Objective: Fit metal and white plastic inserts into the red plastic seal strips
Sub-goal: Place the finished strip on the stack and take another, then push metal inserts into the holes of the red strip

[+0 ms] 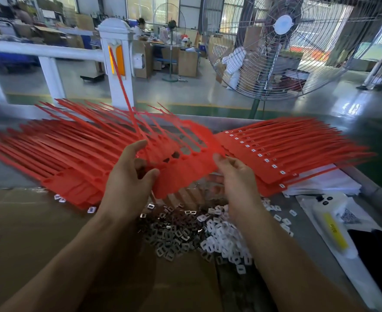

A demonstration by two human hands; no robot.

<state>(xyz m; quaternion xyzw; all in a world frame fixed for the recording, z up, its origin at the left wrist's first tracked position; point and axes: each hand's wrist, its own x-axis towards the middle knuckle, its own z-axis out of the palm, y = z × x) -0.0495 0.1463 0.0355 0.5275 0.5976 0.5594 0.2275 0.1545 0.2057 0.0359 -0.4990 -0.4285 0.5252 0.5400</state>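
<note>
Both hands lift a joined sheet of red seal strips (181, 158) above the tabletop (316, 221): left hand (129, 176) grasps its near-left edge, right hand (235, 174) pinches its near-right corner. The strips' tails point toward the tabletop's far-left edge, blurred.

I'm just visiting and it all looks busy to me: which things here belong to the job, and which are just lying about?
Part of the job:
red seal strips, held by left hand and right hand
metal inserts
white plastic inserts
finished stack

Just lying about:
fan
plastic bags
cardboard
</note>
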